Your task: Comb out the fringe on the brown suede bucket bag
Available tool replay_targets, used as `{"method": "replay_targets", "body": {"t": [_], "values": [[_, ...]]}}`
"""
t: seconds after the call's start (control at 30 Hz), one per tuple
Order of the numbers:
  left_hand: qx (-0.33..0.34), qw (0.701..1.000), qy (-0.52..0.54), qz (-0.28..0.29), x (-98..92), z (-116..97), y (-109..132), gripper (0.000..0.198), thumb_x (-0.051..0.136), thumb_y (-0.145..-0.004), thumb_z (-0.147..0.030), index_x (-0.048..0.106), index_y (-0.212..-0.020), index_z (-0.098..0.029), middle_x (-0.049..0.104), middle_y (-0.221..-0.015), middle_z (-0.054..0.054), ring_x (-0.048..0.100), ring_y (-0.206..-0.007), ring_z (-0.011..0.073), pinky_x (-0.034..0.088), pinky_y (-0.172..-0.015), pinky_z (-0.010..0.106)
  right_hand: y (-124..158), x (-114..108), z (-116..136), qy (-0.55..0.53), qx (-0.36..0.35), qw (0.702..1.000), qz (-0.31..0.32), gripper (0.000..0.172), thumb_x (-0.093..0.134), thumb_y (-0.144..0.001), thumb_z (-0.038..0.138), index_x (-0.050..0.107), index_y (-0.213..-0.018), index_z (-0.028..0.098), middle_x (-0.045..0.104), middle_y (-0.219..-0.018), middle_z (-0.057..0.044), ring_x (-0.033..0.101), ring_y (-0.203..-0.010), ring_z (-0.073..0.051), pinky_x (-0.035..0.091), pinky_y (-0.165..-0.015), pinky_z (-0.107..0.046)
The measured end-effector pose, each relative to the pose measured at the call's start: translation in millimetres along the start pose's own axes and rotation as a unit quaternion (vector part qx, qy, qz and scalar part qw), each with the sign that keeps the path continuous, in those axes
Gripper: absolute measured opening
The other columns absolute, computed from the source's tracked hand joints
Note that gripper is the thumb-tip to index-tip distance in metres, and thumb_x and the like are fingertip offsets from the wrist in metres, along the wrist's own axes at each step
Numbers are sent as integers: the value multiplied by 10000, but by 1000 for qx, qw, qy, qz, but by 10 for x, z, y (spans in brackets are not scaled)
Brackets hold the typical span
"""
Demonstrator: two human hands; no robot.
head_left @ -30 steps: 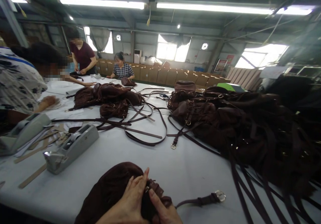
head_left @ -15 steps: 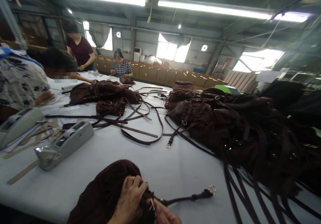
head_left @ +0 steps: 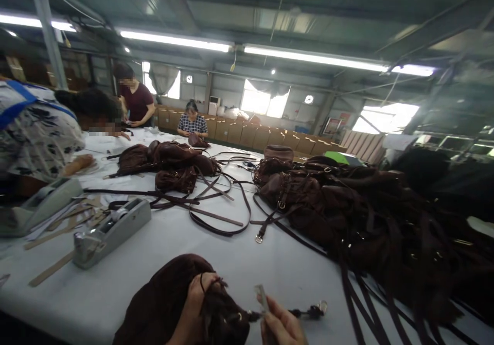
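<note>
Plainly, 1 dark bag (head_left: 158,304) lies beneath the left hand (head_left: 197,296) clasping it, beside the right hand (head_left: 283,325) pinching a pale strip (head_left: 261,297).

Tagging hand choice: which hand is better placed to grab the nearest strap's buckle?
Probably the right hand: it's nearer the buckle, though pinching a small pale piece; the left hand is on the bag.

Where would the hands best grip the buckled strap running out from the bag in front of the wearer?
Probably the strap just short of its buckle, pinched from above on the wearer's right. It is slim, and that free end points away from the dark brown bag, uncovered, while the right hand hides the middle.
</note>
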State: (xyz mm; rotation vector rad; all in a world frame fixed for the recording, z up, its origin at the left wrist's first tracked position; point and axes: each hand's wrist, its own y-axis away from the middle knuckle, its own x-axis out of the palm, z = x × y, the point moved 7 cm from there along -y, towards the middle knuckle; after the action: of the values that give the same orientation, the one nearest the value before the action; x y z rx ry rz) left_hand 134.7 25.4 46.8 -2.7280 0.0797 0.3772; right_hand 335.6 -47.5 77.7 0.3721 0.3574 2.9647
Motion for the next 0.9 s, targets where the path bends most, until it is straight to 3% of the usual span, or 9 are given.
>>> {"method": "replay_targets", "body": {"t": [0.07, 0.13, 0.3, 0.37, 0.43, 0.5, 0.7, 0.8, 0.9], "values": [[-5, 996, 56, -71, -120, -98, -15, 427, 487, -905, -530, 723, -917, -175, 688, -950, 117, 620, -920, 276, 503, -846, 406, -124, 146, -84, 62, 0, 997, 34, 639, 730, -712, 510, 603, -1197, 112, 521, -487, 69, 447, -402, -106, 343, -411, -214], [-20, 991, 80, -104, -196, -220, -35, 464, 472, -906, -573, 707, -912, -173, 671, -916, 109, 612, -882, 259, 512, -799, 378, -229, 260, -80, 114, 5, 993, 41, 645, 659, -729, 507, 570, -1235, 117, 544, -501, 61, 469, -411, -117, 344, -405, -219], [-29, 994, 81, -67, -266, -466, -138, 450, 449, -922, -586, 677, -912, -198, 641, -1034, 82, 579, -949, 227, 482, -840, 322, -469, 546, 122, 208, -35, 977, 34, 540, 544, -724, 469, 630, -1137, 133, 535, -473, 56, 471, -380, -131, 351, -386, -235], [-20, 995, 93, -26, -240, -497, -180, 486, 430, -923, -606, 654, -799, -193, 642, -920, 68, 575, -860, 208, 484, -770, 296, -537, 637, 147, 220, -53, 973, 30, 432, 540, -730, 401, 676, -1056, 152, 584, -523, 28, 510, -412, -139, 377, -408, -245], [-45, 991, 127, -17, -233, -443, -209, 538, 440, -896, -655, 582, -676, -186, 566, -684, 24, 519, -656, 166, 458, -623, 265, -575, 684, 128, 230, -65, 971, 24, 334, 548, -733, 334, 709, -976, 170, 643, -613, -4, 556, -467, -142, 402, -446, -248], [-97, 979, 172, -58, -276, -337, -225, 564, 501, -841, -701, 503, -609, -186, 467, -572, -20, 440, -548, 129, 413, -536, 240, -585, 689, 83, 236, -67, 969, 17, 289, 543, -742, 289, 721, -940, 177, 647, -617, -4, 555, -463, -134, 400, -453, -242], [-209, 902, 335, -176, -342, -178, -260, 540, 747, -661, -661, 507, -705, -179, 462, -594, -72, 398, -518, 76, 365, -461, 167, -543, 647, 24, 261, -51, 964, 22, 325, 474, -759, 218, 724, -964, 186, 556, -480, 43, 490, -369, -113, 344, -366, -196], [-211, 875, 395, -182, -285, -171, -302, 527, 777, -661, -614, 491, -677, -172, 407, -555, -94, 339, -481, 49, 315, -434, 139, -521, 661, 36, 289, -34, 956, 46, 308, 457, -737, 196, 734, -869, 177, 531, -442, 47, 454, -303, -110, 291, -300, -183], [-206, 872, 413, -163, -214, -150, -329, 511, 773, -681, -596, 495, -658, -167, 376, -538, -98, 309, -469, 42, 282, -425, 136, -525, 706, 56, 315, -31, 947, 61, 277, 470, -721, 166, 735, -797, 183, 533, -437, 48, 447, -288, -105, 284, -298, -179]]}}
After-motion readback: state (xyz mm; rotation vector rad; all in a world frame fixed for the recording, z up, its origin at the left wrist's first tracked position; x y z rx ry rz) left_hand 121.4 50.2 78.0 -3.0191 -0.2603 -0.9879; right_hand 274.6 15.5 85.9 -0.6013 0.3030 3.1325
